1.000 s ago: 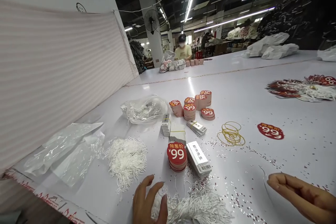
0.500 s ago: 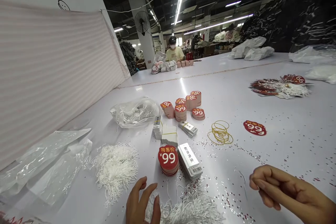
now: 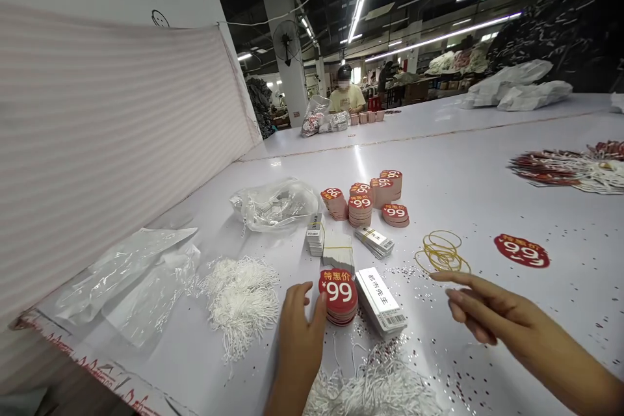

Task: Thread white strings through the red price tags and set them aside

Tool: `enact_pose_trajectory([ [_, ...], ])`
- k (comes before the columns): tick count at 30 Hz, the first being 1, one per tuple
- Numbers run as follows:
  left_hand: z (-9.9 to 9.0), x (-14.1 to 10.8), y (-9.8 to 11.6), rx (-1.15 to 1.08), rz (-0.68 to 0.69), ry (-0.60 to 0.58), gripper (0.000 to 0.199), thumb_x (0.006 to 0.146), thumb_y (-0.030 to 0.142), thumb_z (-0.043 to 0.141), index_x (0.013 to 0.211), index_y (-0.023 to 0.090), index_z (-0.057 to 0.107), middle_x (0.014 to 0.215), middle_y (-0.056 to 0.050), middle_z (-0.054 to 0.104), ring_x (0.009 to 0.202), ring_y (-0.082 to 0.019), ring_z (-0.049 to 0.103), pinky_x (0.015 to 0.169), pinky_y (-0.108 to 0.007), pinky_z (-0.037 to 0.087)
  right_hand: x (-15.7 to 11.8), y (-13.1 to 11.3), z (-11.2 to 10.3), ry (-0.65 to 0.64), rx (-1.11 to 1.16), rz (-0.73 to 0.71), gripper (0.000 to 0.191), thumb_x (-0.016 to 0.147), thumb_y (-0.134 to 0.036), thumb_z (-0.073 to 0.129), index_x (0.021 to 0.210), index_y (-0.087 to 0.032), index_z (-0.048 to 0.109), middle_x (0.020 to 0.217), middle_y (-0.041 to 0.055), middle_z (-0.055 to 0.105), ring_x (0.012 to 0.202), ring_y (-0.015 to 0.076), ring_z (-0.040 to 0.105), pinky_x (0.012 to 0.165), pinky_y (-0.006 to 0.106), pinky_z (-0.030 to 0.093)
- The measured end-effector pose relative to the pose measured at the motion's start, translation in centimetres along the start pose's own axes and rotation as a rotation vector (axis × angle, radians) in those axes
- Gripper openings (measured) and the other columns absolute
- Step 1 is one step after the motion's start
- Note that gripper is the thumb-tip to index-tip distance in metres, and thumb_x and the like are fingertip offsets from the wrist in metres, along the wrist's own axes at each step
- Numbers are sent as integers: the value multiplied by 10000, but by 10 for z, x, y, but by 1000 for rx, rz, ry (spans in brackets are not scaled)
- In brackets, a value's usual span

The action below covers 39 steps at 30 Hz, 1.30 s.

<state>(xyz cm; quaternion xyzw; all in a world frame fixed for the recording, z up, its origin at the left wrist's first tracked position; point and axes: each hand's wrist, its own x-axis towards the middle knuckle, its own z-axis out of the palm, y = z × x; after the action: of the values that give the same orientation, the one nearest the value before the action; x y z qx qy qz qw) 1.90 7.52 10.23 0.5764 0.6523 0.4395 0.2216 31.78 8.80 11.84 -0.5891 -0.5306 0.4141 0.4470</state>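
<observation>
My left hand is beside the left edge of the front stack of round red "99" tags, fingers apart and curved, nothing seen in it. To the right, my right hand hovers over the table with its index finger stretched out near the yellow rubber bands; nothing shows in it. A stack of white barcode tags stands right of the red stack. White strings lie in one pile in front and another pile at the left.
Behind stand more red tag stacks, banded white tags and a clear bag. A flat red tag and a fan of strung tags lie at the right. Plastic sheets lie left. A person sits across the table.
My left hand has moved up to the side of the red stack. My right hand has moved toward the rubber bands and its index finger has straightened. The view has shifted left.
</observation>
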Motion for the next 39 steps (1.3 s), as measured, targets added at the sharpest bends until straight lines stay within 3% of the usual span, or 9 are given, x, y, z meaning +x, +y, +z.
enact_pose_trajectory([
  [2,9,15,5,6,3,-7,413,948,484,510,1163,165,659,1115,-132,672,973,-270,643,823,-392,527,12,-7,17,-57,-108,-59,472,813,-644,574,1060,-261,695,676,-2,592,574,190,521,554,320,449],
  [6,22,23,8,-16,67,-1,331,957,401,492,1119,181,678,1080,-108,682,992,-256,642,881,-376,504,31,-9,46,-104,-230,-48,379,791,-616,537,796,-257,659,699,19,610,693,243,568,661,370,440],
  [12,25,16,14,-66,103,102,339,919,344,534,1183,170,655,1177,-138,637,1131,-305,577,1003,-453,435,41,-1,71,-188,-303,-30,448,754,-653,617,618,-256,460,563,-24,489,567,187,439,550,308,307],
  [16,22,17,22,-210,62,101,292,946,411,525,1037,172,666,952,-90,680,879,-238,641,801,-359,520,47,6,74,-278,-265,-54,495,805,-669,568,604,-257,382,554,-57,430,523,141,407,539,279,316],
  [19,21,20,26,-301,16,48,331,973,440,485,935,167,667,815,-56,709,748,-199,659,691,-297,532,49,5,71,-309,-300,-45,513,833,-666,576,586,-242,424,542,-73,406,495,122,387,538,267,313],
  [23,20,22,24,-311,-6,-14,337,954,415,493,892,157,701,790,-56,719,748,-208,681,686,-295,540,46,-3,68,-280,-391,-32,473,786,-630,610,546,-238,498,516,-46,418,513,147,377,541,287,261],
  [30,14,22,22,-78,44,144,393,892,387,570,1160,148,730,933,-101,620,912,-289,589,834,-415,461,43,-8,69,-197,-312,-49,515,782,-710,504,579,-256,370,587,-23,390,604,193,388,592,312,297],
  [35,4,4,43,-413,-36,3,357,953,456,542,1051,169,732,921,-87,702,865,-231,658,782,-335,521,9,-17,61,-204,-168,-73,569,831,-787,433,629,-255,413,640,-20,387,628,195,408,589,301,366],
  [39,23,-39,42,-826,-192,-259,439,800,580,751,885,149,735,784,-74,735,710,-181,659,691,-278,521,-51,-13,55,-297,20,-7,571,847,-792,509,662,-264,626,611,0,498,633,203,540,578,279,470],
])
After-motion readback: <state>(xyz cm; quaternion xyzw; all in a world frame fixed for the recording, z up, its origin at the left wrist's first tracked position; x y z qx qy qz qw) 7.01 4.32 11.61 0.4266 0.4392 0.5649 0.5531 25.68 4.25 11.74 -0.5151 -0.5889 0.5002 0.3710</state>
